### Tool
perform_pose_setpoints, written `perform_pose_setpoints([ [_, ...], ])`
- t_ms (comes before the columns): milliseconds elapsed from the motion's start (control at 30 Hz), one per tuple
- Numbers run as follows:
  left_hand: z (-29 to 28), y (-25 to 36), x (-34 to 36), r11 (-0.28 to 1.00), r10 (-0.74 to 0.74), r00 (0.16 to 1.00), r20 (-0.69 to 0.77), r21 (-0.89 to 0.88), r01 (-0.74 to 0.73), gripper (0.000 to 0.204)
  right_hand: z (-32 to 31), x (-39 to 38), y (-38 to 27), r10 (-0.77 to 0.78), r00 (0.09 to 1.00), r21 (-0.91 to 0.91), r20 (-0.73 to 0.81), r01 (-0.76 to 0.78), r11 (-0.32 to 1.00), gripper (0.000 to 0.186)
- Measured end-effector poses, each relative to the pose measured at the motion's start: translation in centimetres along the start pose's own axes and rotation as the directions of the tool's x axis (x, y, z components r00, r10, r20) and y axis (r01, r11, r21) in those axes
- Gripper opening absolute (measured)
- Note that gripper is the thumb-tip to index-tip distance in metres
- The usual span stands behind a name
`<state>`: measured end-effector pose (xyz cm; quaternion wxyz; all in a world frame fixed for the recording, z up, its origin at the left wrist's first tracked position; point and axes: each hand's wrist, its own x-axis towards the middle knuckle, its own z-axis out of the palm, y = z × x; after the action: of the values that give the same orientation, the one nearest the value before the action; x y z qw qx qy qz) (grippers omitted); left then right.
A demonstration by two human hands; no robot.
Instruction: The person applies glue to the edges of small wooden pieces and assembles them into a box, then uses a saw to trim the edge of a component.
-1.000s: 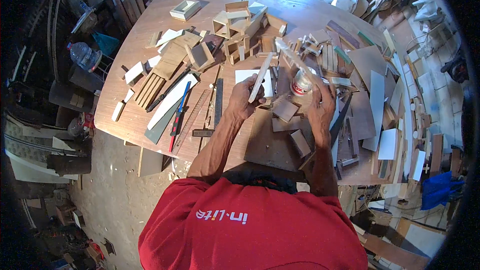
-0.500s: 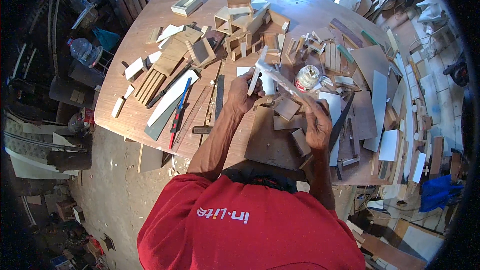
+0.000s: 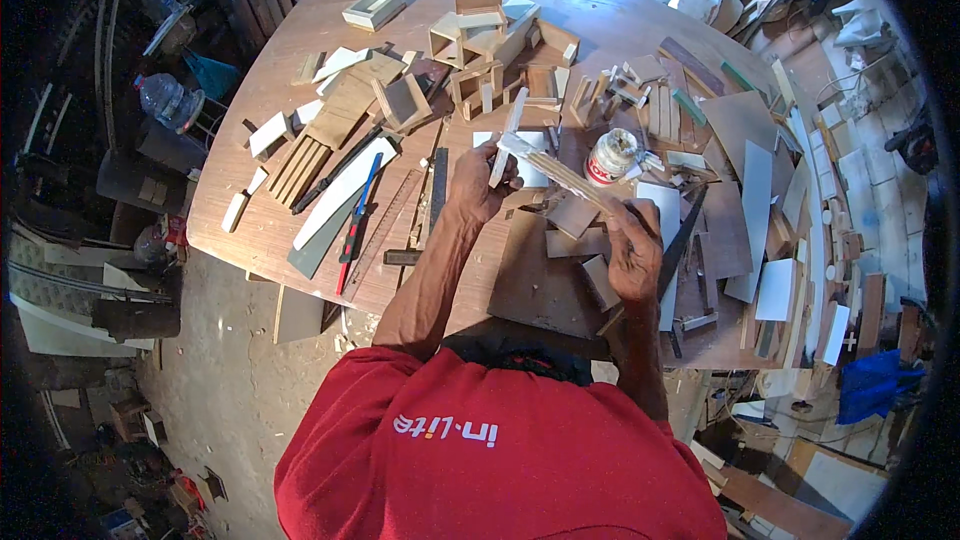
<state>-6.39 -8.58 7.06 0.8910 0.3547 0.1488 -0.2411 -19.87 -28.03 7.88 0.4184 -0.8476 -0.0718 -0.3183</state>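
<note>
My left hand point(image 3: 480, 187) is closed around a thin, pale wooden strip point(image 3: 515, 118), held tilted above the table. A flat wooden stick point(image 3: 562, 176) is pinched in my right hand point(image 3: 633, 258); its far end carries a white, glue-like coat and touches or overlaps the strip. Beside the stick stands an open white jar point(image 3: 612, 157) with a red label and white smears around its mouth. Beneath my hands lie a white panel point(image 3: 532, 172) and a small brown wooden block point(image 3: 574, 216). The fingertips of my left hand are partly hidden behind the strip.
Small wooden boxes point(image 3: 480, 35) stand at the back of the table point(image 3: 240, 240). To the left lie a red-and-blue cutter point(image 3: 352, 245), a ruler point(image 3: 388, 215) and slatted wood point(image 3: 300, 172). A dark saw-like blade point(image 3: 682, 245) and several panels point(image 3: 728, 225) are right of my right hand.
The coated end of the stick has moved left and slightly down along the strip, toward my left fingers. Both hands keep their hold and have barely shifted.
</note>
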Motion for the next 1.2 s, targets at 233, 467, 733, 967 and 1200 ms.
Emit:
perform_pose_setpoints([
  [233, -1.1, -0.4, 0.4, 1.0, -0.026, 0.996, 0.081, 0.013, 0.025, 0.025, 0.2, 1.1, 3.2, 0.135, 0.979, -0.188, -0.15, -0.162, 0.969, 0.025],
  [467, -2.6, 1.8, 1.3, 0.902, 0.284, 0.939, 0.193, 0.277, -0.33, 0.021, -7.0, 5.2, 5.5, 0.308, 0.945, -0.465, -0.111, -0.324, 0.824, 0.027],
  [733, -2.2, 6.1, 2.2, 0.442, 0.275, 0.826, 0.493, 0.698, -0.564, 0.023, -8.6, 10.2, 6.1, 0.28, 0.949, -0.701, 0.144, -0.102, 0.706, 0.023],
  [967, -1.6, 7.6, 4.2, -0.166, 0.277, 0.726, 0.63, 0.775, -0.61, 0.034, -7.5, 14.5, 4.7, 0.363, 0.887, -0.805, 0.287, 0.018, 0.593, 0.022],
  [1200, -1.4, 7.1, 6.5, -0.403, 0.263, 0.717, 0.646, 0.749, -0.527, 0.025, -6.3, 17.7, 5.2, 0.427, 0.819, -0.844, 0.382, 0.122, 0.522, 0.028],
])
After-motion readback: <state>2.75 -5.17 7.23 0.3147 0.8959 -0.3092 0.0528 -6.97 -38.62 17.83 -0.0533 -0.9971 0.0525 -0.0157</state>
